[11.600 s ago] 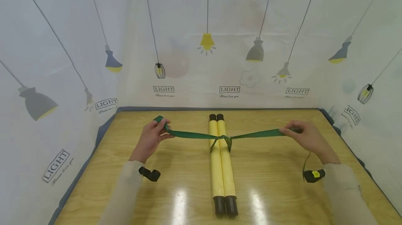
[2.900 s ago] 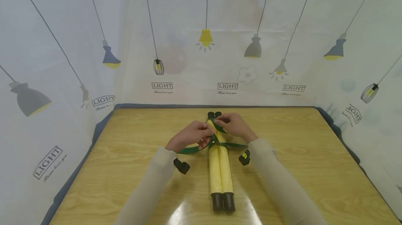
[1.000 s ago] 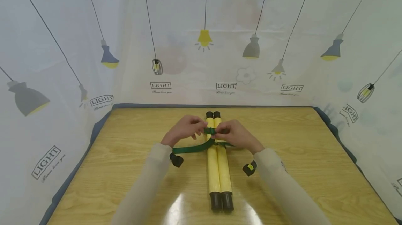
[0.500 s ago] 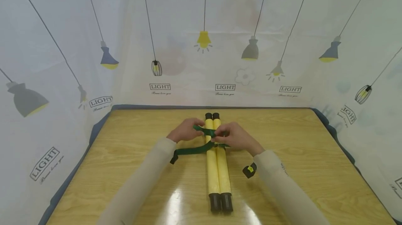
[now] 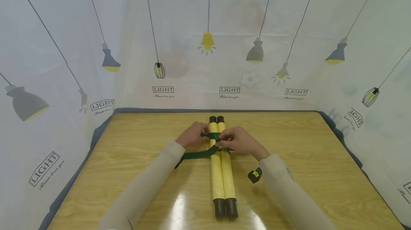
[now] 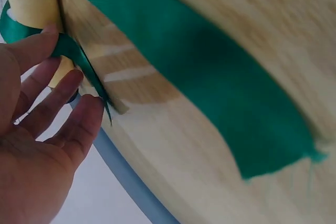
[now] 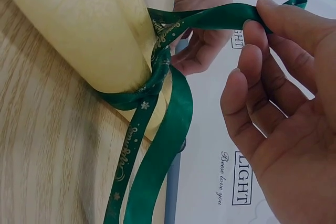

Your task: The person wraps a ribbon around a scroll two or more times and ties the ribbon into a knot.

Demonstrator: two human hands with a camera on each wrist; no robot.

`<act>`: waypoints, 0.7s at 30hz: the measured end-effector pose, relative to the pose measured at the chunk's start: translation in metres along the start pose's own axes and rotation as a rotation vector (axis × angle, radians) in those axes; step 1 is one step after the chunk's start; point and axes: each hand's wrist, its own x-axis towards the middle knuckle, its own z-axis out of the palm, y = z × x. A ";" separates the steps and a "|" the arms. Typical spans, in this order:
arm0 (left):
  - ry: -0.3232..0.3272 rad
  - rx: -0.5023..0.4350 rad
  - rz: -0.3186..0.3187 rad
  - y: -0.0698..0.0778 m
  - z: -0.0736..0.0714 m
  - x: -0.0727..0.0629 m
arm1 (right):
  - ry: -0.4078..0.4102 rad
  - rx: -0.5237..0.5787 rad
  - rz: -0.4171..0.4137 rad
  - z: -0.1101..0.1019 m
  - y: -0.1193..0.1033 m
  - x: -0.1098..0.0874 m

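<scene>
Two yellow tubes [image 5: 222,176] with dark end caps lie side by side on the table, pointing away from me. A green satin ribbon [image 5: 199,154] is knotted around them beyond their middle; the right wrist view shows printed lettering and snowflakes on it. At the left of the tubes, my left hand [image 5: 194,134] pinches a stretch of ribbon between thumb and forefinger. My right hand [image 5: 239,140], over the right tube, pinches a ribbon loop [image 7: 226,17] above the knot [image 7: 160,69]. A frayed ribbon tail [image 6: 273,156] hangs loose near my left wrist. Fingers partly hide the knot in the head view.
The wooden table [image 5: 144,130] has a blue-grey edge [image 5: 179,110], with a lamp-printed white sheet [image 5: 192,87] rising behind and at both sides. A black wrist camera [image 5: 254,175] sits under my right wrist.
Earlier my hands stretched both ribbon ends far apart; now they are close together over the tubes. In the last second my left hand has shifted its hold on the ribbon; my right hand barely moved.
</scene>
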 end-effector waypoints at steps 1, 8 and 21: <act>-0.001 0.008 0.003 0.000 0.000 -0.001 | 0.000 -0.001 0.003 0.000 0.000 0.000; -0.057 0.042 -0.031 -0.003 -0.003 -0.002 | 0.005 0.001 0.011 -0.001 0.000 -0.001; -0.175 -0.187 -0.079 0.008 -0.042 -0.017 | 0.035 -0.017 0.025 -0.002 0.009 0.001</act>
